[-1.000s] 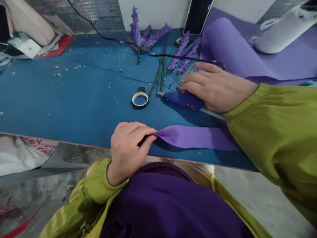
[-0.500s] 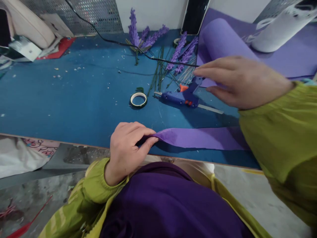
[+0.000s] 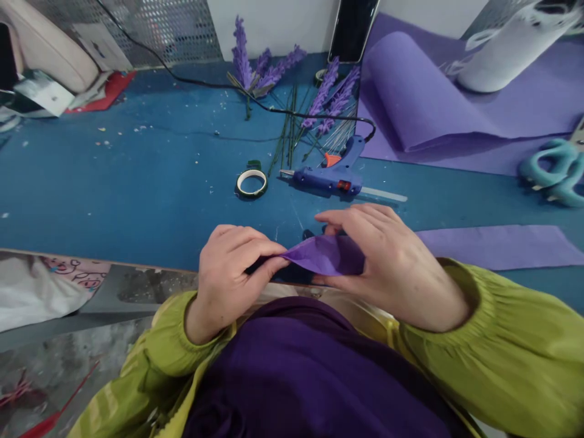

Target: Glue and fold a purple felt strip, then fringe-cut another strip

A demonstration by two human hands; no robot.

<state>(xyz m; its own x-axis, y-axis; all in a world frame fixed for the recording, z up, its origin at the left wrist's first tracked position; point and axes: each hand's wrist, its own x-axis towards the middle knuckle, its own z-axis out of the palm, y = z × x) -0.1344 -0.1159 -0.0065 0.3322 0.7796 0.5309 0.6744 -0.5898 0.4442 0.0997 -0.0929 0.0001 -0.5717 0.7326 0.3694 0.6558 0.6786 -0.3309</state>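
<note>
Purple strip: in the head view, it lies along the tabletop (image 3: 137, 219) from mid-frame to the right border, a long flat purple strip (image 3: 493, 246) with a smooth, matte look.
Strip's left end: gathered to a narrow point at my left fingers, flaring into a shallow, darker fold just beside them.
Strip's right end: its upper corner slants off toward the frame's right border.
My left hand (image 3: 232, 274): lower centre; thumb and forefinger are closed together, pinching that gathered tip.
My right hand (image 3: 392, 261): right of centre, arched over the strip; thumb and forefinger stand well apart, one past each long edge. Whether my palm presses on it I cannot tell.
Front edge: the tabletop's edge passes just below my fingers, close under the folded part.
Room on the left: a broad stretch of blue surface, dotted with small scraps.
Room ahead: a narrow blue band between my right fingers and the blue glue gun (image 3: 319, 179), whose glue stick points right.
Further bounds: tape roll (image 3: 252, 194) left of the gun's nozzle; green stems (image 3: 285, 137) behind it; purple sheet (image 3: 456, 157) upper right; turquoise scissors (image 3: 527, 167) at the right border, above the strip.
</note>
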